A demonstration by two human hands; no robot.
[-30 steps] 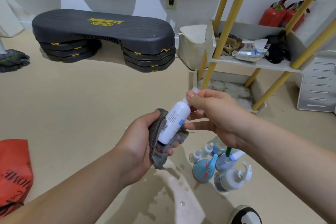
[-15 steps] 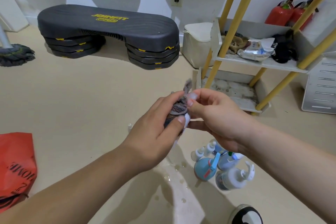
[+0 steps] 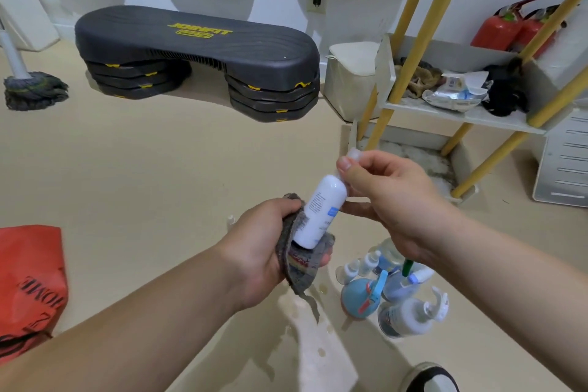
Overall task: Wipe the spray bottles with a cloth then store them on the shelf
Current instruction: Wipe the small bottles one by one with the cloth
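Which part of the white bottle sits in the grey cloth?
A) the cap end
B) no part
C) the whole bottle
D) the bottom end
D: the bottom end of the white bottle rests in the grey cloth held by the left hand; the right hand pinches its cap end.

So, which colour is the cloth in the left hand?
The cloth is mostly grey; head view.
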